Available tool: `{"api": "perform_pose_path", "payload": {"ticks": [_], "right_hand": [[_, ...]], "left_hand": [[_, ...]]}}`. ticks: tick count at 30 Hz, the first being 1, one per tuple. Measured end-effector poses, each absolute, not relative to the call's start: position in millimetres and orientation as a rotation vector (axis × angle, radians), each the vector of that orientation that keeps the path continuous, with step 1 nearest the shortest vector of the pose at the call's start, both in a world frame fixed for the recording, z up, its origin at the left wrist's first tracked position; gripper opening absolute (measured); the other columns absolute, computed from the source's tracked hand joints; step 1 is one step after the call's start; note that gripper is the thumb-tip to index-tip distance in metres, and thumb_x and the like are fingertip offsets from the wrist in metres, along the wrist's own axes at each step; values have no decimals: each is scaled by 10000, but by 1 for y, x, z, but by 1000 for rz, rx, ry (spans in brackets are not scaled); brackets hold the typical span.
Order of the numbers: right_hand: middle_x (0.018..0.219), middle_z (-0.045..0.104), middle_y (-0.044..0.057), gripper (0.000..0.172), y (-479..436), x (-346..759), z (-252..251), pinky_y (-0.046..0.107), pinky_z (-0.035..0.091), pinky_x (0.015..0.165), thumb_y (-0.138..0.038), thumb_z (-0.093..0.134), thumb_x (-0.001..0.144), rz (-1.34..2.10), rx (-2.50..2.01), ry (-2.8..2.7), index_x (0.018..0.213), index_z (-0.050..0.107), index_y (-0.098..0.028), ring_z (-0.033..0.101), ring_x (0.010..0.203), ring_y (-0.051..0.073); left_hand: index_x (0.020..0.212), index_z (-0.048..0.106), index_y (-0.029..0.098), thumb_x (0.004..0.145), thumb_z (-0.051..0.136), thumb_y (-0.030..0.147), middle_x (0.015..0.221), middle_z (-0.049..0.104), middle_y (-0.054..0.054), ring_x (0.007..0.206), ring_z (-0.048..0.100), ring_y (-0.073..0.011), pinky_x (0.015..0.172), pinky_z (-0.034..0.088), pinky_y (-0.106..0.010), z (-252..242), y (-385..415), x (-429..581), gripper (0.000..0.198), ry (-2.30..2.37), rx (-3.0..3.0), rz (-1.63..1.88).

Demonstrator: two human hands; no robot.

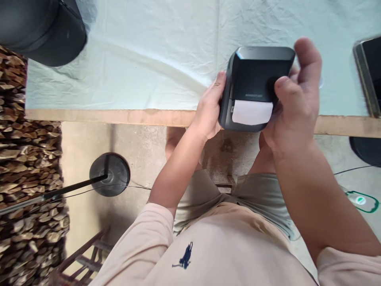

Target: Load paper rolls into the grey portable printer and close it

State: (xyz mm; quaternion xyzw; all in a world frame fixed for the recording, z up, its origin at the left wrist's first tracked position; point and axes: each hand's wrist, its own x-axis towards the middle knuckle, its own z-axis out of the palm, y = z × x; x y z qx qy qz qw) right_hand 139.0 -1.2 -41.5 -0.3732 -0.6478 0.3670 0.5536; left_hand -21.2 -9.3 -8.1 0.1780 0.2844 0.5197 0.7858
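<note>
A dark grey label printer (253, 75) is held up over the table's front edge, its shiny lid facing me. White label paper (252, 112) sticks out of the slot at its lower front. My left hand (210, 105) grips the printer's left side, thumb along the edge and the other fingers hidden behind. On the right side, my right hand (296, 103) holds the lower corner. Its thumb bends over the lid's right edge, and a finger rises beside the top corner; the rest are partly hidden.
A pale cloth (149, 59) covers the table with a wooden edge (119, 116). A black rounded object (56, 35) stands at left, a dark-screened device (370, 75) at right. Below are a round stand base (109, 174), thin cables, stacked firewood (32, 159) and a wooden chair (86, 258).
</note>
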Motion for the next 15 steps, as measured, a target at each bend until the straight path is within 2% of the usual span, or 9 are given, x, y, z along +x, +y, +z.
{"api": "perform_pose_path", "payload": {"ticks": [2, 3, 6, 10, 12, 13, 15], "right_hand": [[1468, 435, -59, 547, -2, 137, -39, 467, 267, 1284, -562, 529, 897, 767, -866, -1553, 1413, 401, -432, 358, 1479, 196], [1481, 423, -55, 546, -4, 135, -36, 461, 267, 1285, -560, 522, 900, 759, -879, -1561, 1416, 406, -426, 358, 1478, 198], [1465, 441, -23, 568, -13, 127, -23, 450, 342, 1251, -571, 521, 890, 792, -914, -1576, 1420, 400, -405, 423, 1429, 199], [1497, 406, -66, 690, -18, 134, -3, 442, 404, 1201, -513, 692, 796, 848, -1041, -1659, 1411, 379, -476, 368, 1469, 208], [1467, 450, -62, 776, -15, 142, 8, 394, 497, 1062, -496, 769, 713, 748, -1146, -1739, 1400, 409, -478, 456, 1389, 220], [1411, 502, -49, 776, -13, 145, 14, 360, 526, 953, -500, 792, 676, 633, -1187, -1770, 1377, 463, -446, 536, 1283, 215], [1280, 582, -26, 672, -8, 147, 26, 321, 501, 763, -520, 800, 655, 447, -1250, -1717, 1271, 591, -350, 619, 1006, 160]], "left_hand": [[1084, 686, 179, 995, 429, 427, 1034, 758, -43, 1320, 582, -199, 1123, 485, -310, -15, -8, -20, 368, 639, 390, 1163], [1059, 687, 176, 988, 450, 435, 1026, 758, -35, 1316, 587, -202, 1121, 488, -322, -17, -8, -19, 358, 634, 398, 1179], [1005, 683, 172, 984, 467, 424, 1030, 758, -36, 1283, 613, -199, 1110, 499, -340, -21, -8, -17, 333, 610, 401, 1226], [1025, 671, 163, 991, 451, 383, 1043, 753, -49, 1285, 609, -202, 1096, 505, -321, -15, -6, -16, 313, 638, 336, 1224], [1062, 668, 169, 1004, 397, 369, 1036, 752, -46, 1303, 597, -215, 1085, 514, -328, -9, -5, -17, 341, 638, 310, 1185], [1093, 665, 179, 1012, 352, 385, 1040, 750, -45, 1315, 588, -223, 1081, 518, -340, -6, -4, -18, 384, 620, 318, 1153], [1120, 668, 209, 1016, 285, 440, 1032, 749, -40, 1323, 583, -225, 1066, 528, -347, -1, -4, -19, 459, 568, 374, 1078]]}}
